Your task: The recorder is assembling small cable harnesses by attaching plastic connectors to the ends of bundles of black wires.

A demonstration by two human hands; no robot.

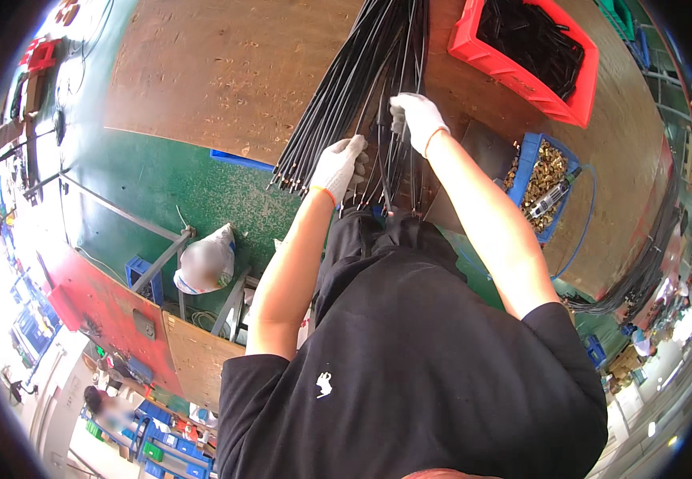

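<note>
A long bundle of black cables (346, 88) lies over the brown wooden bench (194, 72), running from the top edge of the view toward the person's lap. The strands fan out on the left, where their bare copper-coloured tips (290, 180) reach past the near edge of the bench; more ends hang between and below the two hands, just above the black trousers (398, 235).

Both hands wear white knit gloves with orange cuffs. The left hand (339, 169) is at the middle of the fan, its fingers curled in and closed around part of the black cables, thumb uppermost. The right hand (418, 120) is a little farther up the bundle, its fingers bent down and closed on strands at its left side; how many strands either hand has cannot be told.

To the right, a red plastic bin (513, 80) holds a heap of short black tubes (533, 40). Nearer the person, a blue tray (525, 169) is filled with small brass-coloured fittings (549, 169), and a grey handheld tool (552, 198) rests across its right side, beside a thin blue hose (589, 231). A white sack (206, 259) stands on the green floor (226, 188) at the left.
</note>
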